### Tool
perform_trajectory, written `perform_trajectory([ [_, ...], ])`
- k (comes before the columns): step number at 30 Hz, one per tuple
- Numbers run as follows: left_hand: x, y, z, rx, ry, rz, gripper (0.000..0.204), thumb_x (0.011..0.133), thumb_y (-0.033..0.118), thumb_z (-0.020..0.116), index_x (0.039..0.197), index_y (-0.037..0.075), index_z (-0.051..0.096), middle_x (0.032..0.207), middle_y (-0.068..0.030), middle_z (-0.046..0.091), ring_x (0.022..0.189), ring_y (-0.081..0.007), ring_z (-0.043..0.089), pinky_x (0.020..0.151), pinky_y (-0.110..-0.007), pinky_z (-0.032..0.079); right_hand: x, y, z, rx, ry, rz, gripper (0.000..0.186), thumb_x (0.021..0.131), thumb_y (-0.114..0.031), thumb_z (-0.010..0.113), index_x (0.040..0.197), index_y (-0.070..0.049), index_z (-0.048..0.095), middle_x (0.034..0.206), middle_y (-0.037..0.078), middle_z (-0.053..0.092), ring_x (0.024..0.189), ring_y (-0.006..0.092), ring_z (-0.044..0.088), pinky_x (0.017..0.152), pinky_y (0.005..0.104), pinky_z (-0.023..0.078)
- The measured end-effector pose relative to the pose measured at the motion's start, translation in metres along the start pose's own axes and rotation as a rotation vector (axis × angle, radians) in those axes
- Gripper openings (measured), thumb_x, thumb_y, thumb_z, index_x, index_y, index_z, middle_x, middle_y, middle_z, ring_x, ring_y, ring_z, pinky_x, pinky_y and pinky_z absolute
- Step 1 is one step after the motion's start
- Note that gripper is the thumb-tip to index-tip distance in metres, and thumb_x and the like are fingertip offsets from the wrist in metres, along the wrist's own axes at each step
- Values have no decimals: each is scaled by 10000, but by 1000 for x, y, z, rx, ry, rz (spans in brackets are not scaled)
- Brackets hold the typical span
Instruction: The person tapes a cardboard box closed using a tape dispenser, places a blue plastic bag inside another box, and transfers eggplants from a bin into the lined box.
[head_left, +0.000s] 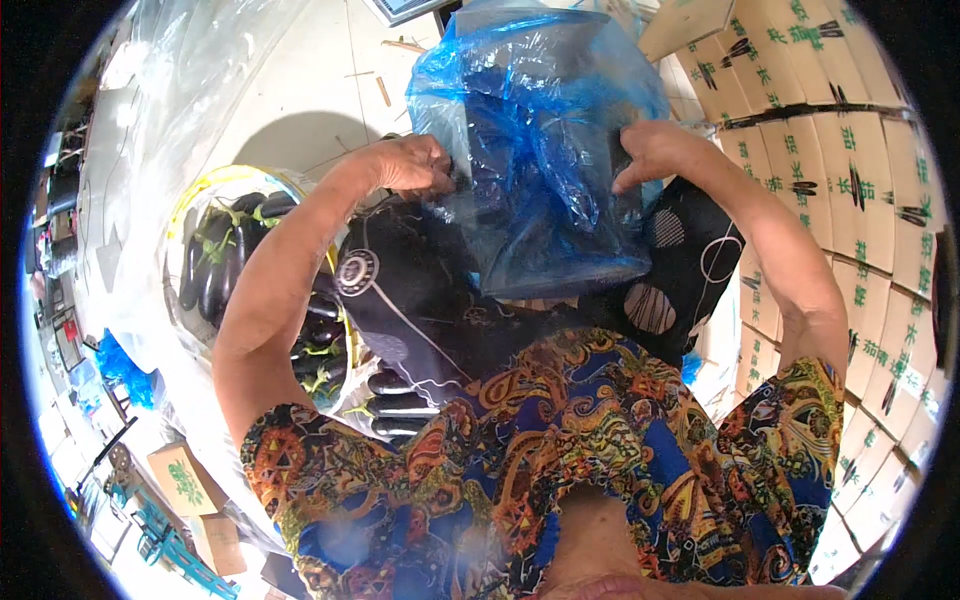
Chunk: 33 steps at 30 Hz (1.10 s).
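A translucent blue plastic bag (545, 130) is spread in front of me between my knees, crumpled and shiny. My left hand (415, 165) is closed with curled fingers on its left side. On the opposite side, my right hand (655, 155) pinches the plastic between thumb and fingers. Dark shapes show through the film, but I cannot make out whether anything is inside. Beside my left arm, glossy dark purple eggplants (232, 250) with green stems fill a round container with a yellow rim (215, 180). More eggplants (400, 405) lie close to my left thigh.
Printed cardboard cartons (810, 160) are stacked like a wall along my right. Clear plastic sheeting (150, 200) hangs or lies at the left. Farther back on the left are a blue bag (125, 370), a carton (185, 480) and a teal metal frame (180, 550). Bits of debris lie on the pale floor (320, 75).
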<state>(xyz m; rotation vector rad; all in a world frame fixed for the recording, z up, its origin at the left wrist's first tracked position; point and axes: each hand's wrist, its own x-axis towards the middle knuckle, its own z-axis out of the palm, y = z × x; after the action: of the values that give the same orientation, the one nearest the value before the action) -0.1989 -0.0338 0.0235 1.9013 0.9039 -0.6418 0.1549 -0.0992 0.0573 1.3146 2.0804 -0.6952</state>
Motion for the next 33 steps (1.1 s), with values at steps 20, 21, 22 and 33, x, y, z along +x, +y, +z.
perform_trajectory([
  [20, 42, 48, -32, 587, 946, 83, 148, 782, 95, 612, 928, 98, 639, 922, -122, 648, 763, -327, 691, 641, -425, 566, -34, -63, 1, -82, 241, -465, 124, 720, -36, 599, 827, -71, 548, 813, 102, 498, 743, 329, 525, 650, 438, 407],
  [21, 39, 46, -37, 489, 1043, 93, 127, 784, 105, 616, 911, 102, 620, 913, -112, 648, 749, -326, 686, 636, -427, 562, -50, -68, -11, -34, 12, -373, 105, 722, -28, 595, 808, -67, 548, 772, 103, 483, 740, 332, 515, 660, 432, 406],
  [22, 34, 41, -43, 448, 1144, 143, 108, 793, 119, 616, 899, 105, 602, 901, -104, 646, 740, -327, 679, 635, -432, 557, -75, -64, -16, 41, 172, -354, 85, 723, -25, 600, 786, -56, 551, 765, 113, 495, 754, 342, 527, 658, 446, 411],
  [33, 10, 13, -50, 125, 1439, 211, 88, 819, 147, 651, 832, 63, 627, 813, -110, 663, 723, -341, 646, 656, -424, 522, -120, -54, -31, -67, -97, -66, 56, 752, -59, 645, 796, -56, 611, 796, 108, 570, 728, 307, 597, 630, 414, 476],
])
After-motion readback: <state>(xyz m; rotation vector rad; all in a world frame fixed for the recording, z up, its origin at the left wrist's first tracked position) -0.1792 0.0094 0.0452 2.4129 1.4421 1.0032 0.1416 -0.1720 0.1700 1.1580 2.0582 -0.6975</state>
